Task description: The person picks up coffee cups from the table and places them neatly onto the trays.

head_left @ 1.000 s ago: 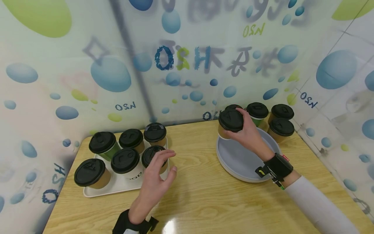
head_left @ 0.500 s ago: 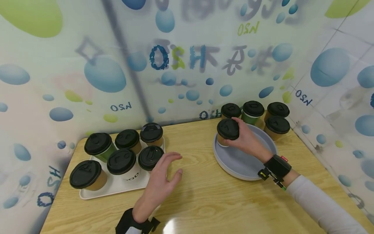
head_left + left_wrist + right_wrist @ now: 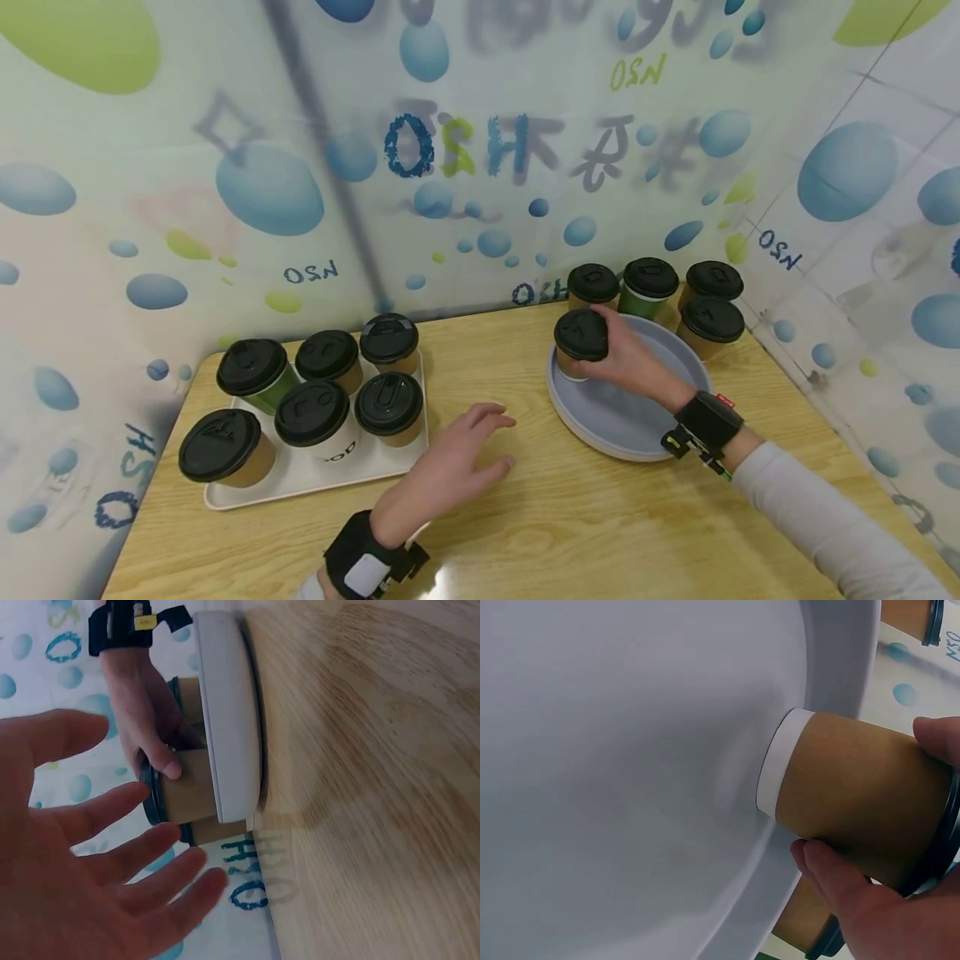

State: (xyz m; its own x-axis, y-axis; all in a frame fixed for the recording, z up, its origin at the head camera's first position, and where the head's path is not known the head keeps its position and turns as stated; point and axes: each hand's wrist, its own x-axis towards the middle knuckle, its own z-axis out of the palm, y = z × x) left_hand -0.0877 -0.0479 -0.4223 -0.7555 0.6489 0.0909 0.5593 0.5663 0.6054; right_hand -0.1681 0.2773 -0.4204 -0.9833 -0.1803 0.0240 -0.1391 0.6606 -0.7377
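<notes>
A brown paper coffee cup with a black lid (image 3: 581, 335) stands at the left edge of a round grey-blue plate (image 3: 622, 425). My right hand (image 3: 633, 357) grips it from the right, thumb and fingers on either side, as the right wrist view shows with the cup's white-banded base (image 3: 784, 761) at the plate's inner rim. My left hand (image 3: 453, 462) is over the table between a white tray (image 3: 247, 498) and the plate, fingers spread and holding nothing. In the left wrist view its palm (image 3: 82, 892) faces the plate's side (image 3: 229, 720).
Several lidded cups stand on the tray, among them a green one (image 3: 258, 379) and a white one (image 3: 315, 421). Behind the plate are a green cup (image 3: 648, 287) and several brown ones, near the patterned wall (image 3: 480, 208). Bare wood tabletop (image 3: 585, 533) lies in front.
The right hand has lowered the brown cup onto the plate's left edge, then shifted it slightly. My left hand has moved right, away from the tray, toward the plate.
</notes>
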